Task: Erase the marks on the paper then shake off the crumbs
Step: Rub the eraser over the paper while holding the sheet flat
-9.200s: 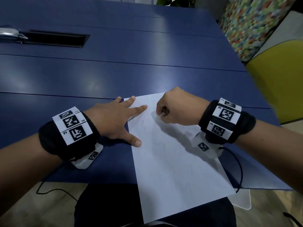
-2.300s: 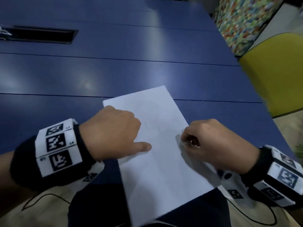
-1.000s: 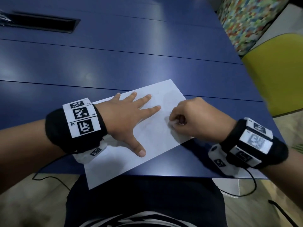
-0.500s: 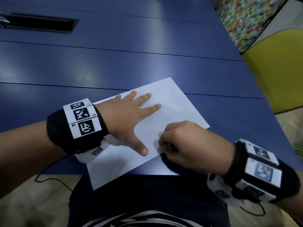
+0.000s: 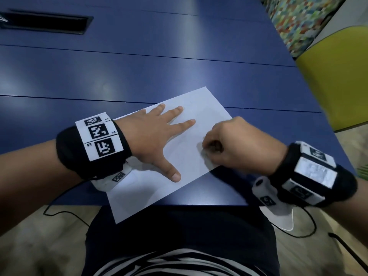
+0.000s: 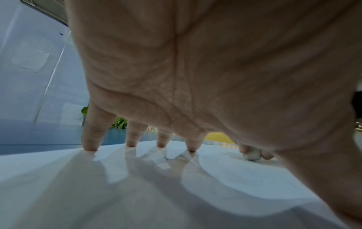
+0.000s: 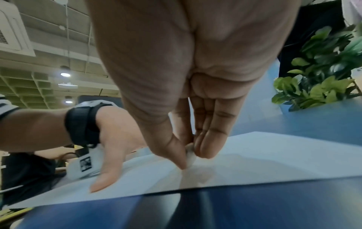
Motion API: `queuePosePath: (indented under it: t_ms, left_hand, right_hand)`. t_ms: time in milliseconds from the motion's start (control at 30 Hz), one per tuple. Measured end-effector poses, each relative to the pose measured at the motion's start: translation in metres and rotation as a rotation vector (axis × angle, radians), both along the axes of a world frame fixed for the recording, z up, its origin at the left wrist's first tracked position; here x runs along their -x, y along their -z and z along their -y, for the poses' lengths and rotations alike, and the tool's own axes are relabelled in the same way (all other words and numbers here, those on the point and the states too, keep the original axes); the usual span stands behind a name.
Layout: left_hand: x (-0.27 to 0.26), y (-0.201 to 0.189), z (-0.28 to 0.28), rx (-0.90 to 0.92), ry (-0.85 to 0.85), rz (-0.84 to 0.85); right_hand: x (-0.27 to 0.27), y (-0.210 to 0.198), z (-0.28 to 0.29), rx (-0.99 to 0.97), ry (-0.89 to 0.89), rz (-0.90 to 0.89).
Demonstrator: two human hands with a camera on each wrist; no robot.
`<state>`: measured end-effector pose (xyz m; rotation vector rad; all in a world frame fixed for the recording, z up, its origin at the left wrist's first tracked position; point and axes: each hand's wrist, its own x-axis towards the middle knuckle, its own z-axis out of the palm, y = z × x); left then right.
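A white sheet of paper (image 5: pixel 185 136) lies slanted on the blue table (image 5: pixel 159 72), its near left corner hanging over the front edge. My left hand (image 5: pixel 157 134) lies flat on it with fingers spread, pressing it down; the fingertips (image 6: pixel 89 145) touch the sheet. My right hand (image 5: pixel 229 144) pinches a small white eraser (image 7: pixel 191 156) between thumb and fingers and holds it against the paper near the sheet's right edge. The eraser (image 6: pixel 251 155) also shows in the left wrist view. Only faint pencil marks show on the paper.
A dark rectangular cable slot (image 5: pixel 45 22) is sunk into the table at the far left. A yellow chair (image 5: pixel 334 76) stands to the right. A green plant (image 7: pixel 323 74) stands beyond the table. Cables (image 5: pixel 65 214) hang below the front edge.
My right hand with the eraser has moved back up the sheet from its near edge to its right side. The left hand stays flat on the paper.
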<state>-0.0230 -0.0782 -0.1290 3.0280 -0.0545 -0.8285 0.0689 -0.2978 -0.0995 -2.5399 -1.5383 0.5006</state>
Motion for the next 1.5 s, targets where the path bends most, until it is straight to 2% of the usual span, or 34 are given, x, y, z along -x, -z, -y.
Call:
queuePosePath:
  t_ms: [33, 100, 200, 333, 400, 500, 567, 733, 800, 900, 1100, 1233, 1300, 1433, 1500]
  left_hand:
    - [0.000, 0.000, 0.000, -0.001, 0.001, 0.003]
    - [0.000, 0.001, 0.000, -0.005, 0.005, 0.009]
    - [0.001, 0.001, 0.000, -0.010, 0.009, 0.017]
    - [0.001, 0.000, -0.001, -0.025, 0.023, 0.025]
    - [0.000, 0.001, -0.001, -0.033, 0.026, 0.031]
    - [0.001, 0.001, 0.000, -0.030, 0.012, 0.035]
    - [0.001, 0.001, -0.001, -0.029, 0.011, 0.036]
    - [0.000, 0.002, -0.002, -0.035, 0.026, 0.044]
    - [0.001, 0.003, -0.002, -0.040, 0.025, 0.046]
    - [0.001, 0.004, -0.002, -0.029, 0.024, 0.048]
    - [0.001, 0.003, -0.003, -0.024, 0.028, 0.053]
    - [0.001, 0.003, -0.003, -0.023, 0.020, 0.048]
    - [0.001, 0.003, -0.002, -0.030, 0.028, 0.052]
    - [0.001, 0.002, 0.000, -0.036, 0.013, 0.042]
    - [0.001, 0.001, -0.001, -0.031, 0.008, 0.038]
  right_hand:
    - [-0.003, 0.001, 0.001, -0.018, 0.016, 0.019]
    - [0.009, 0.004, 0.000, -0.006, -0.071, 0.020]
    - [0.035, 0.001, 0.000, 0.078, -0.208, -0.087]
    - [-0.008, 0.000, -0.011, 0.015, -0.029, 0.033]
    - [-0.014, 0.002, -0.012, -0.022, -0.017, 0.070]
    - [0.018, 0.000, -0.009, 0.060, -0.194, -0.018]
    - [0.022, -0.004, -0.010, 0.123, -0.239, -0.058]
    - [-0.027, -0.001, -0.019, -0.016, -0.030, 0.094]
    - [-0.017, 0.000, -0.017, 0.020, -0.083, 0.070]
    - [0.007, -0.003, -0.015, 0.123, -0.214, -0.056]
    - [-0.034, -0.002, -0.019, -0.036, -0.036, 0.059]
    - [0.004, 0.000, -0.011, 0.077, -0.196, -0.039]
    - [-0.003, -0.001, -0.008, 0.076, -0.157, -0.038]
    - [-0.040, -0.002, -0.001, -0.027, 0.080, 0.065]
    - [-0.028, 0.002, 0.001, -0.027, 0.037, 0.087]
